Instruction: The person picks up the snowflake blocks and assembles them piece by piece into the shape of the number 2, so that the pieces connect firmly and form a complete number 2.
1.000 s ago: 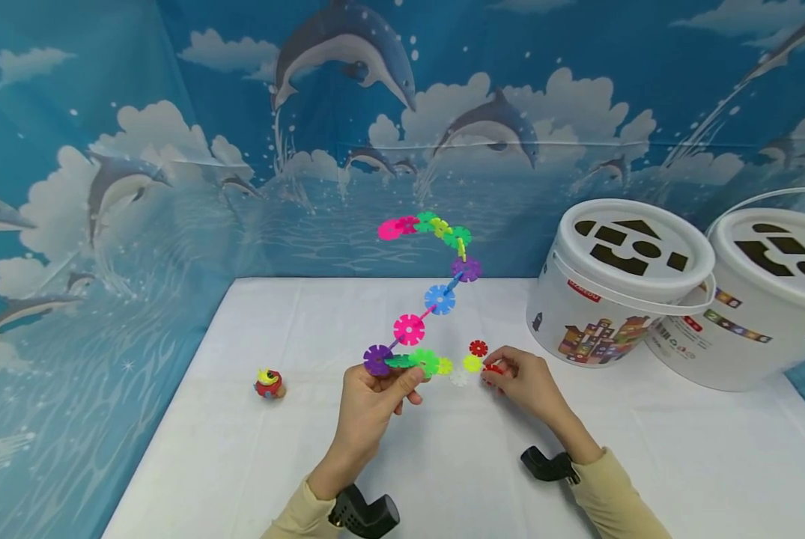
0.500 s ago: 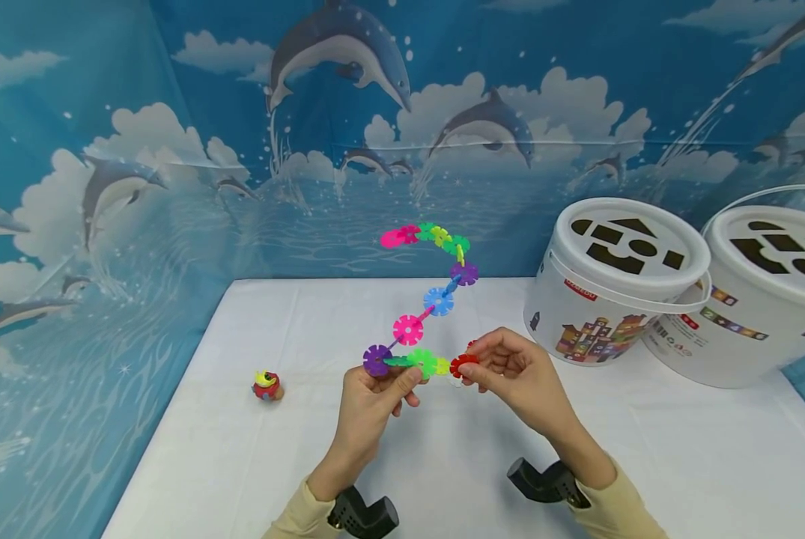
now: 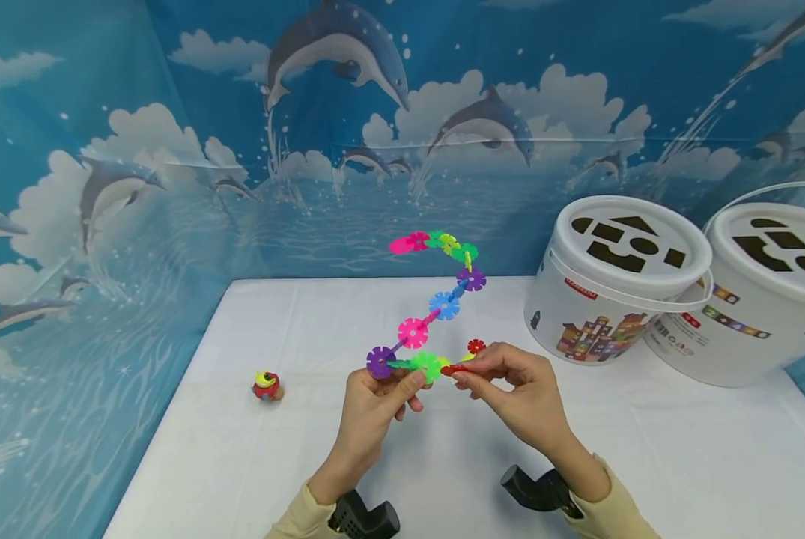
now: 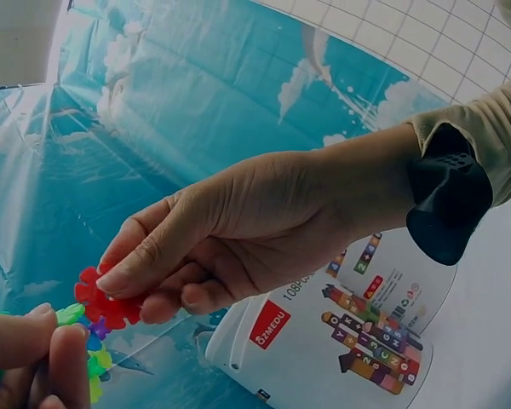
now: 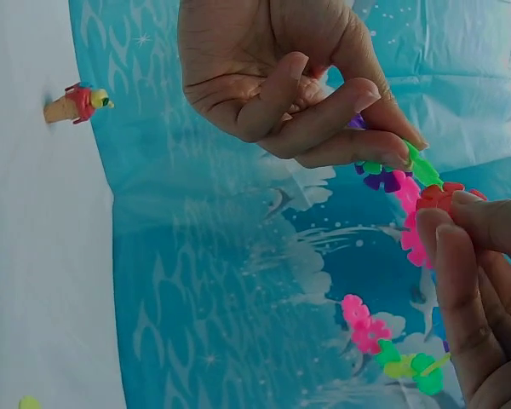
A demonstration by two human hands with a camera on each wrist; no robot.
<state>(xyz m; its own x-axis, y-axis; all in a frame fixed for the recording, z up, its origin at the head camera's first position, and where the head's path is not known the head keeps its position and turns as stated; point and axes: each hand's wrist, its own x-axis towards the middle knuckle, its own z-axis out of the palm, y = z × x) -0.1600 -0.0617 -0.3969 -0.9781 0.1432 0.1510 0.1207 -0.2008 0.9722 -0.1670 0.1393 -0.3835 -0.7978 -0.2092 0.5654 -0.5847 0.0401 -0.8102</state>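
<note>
My left hand (image 3: 375,404) pinches a green notched disc (image 3: 429,364) near the lower end of a curving chain of colourful interlocking discs (image 3: 412,333). From there the chain rises through purple, pink and blue discs and bends over at the top to a pink end. Between thumb and fingertips, my right hand (image 3: 523,385) holds a red notched disc (image 4: 111,302), turned edge-on in the head view. The red disc meets the small yellow disc at the chain's end, just right of the green one. Another red disc (image 3: 476,346) lies on the table behind the right fingers, beside a partly hidden yellow disc (image 3: 467,357).
Two white lidded buckets (image 3: 618,299) with shape cut-outs stand at the back right. A small red and yellow parrot toy (image 3: 267,385) sits on the left of the white-covered table (image 3: 294,464). Behind the table hangs a blue dolphin-print cloth (image 3: 254,209).
My right hand picked up the red disc from the table and brought it left to the chain's end, turning it edge-on. The left hand keeps its hold; the chain shifted slightly right.
</note>
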